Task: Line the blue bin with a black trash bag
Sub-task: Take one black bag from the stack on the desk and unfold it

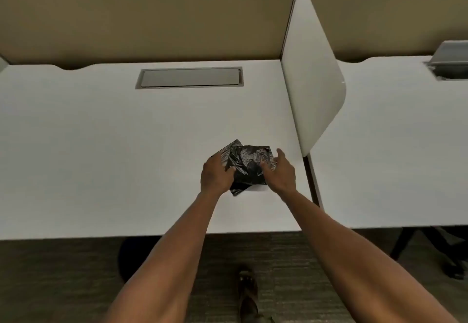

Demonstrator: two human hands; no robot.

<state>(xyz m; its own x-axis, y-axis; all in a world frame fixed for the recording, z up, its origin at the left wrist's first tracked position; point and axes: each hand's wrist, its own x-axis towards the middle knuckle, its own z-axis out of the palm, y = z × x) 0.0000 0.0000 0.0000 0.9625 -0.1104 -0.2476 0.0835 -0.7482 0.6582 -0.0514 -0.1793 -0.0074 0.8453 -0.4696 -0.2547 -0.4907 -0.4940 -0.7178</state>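
A folded black trash bag [247, 165] lies on the white desk [101, 145] near its right side. My left hand [215, 175] grips the bag's left edge with curled fingers. My right hand [281, 173] rests against the bag's right edge, thumb raised and fingers touching the plastic. A dark blue rounded shape, the bin [134, 254], shows under the desk's front edge on the floor, mostly hidden by the desk and my left arm.
A white divider panel [314, 74] stands just right of the bag, with a second desk [392, 145] beyond it. A grey cable hatch [190, 77] sits at the desk's back. My foot [248, 292] is on the carpet. Chair legs [430, 254] stand at the right.
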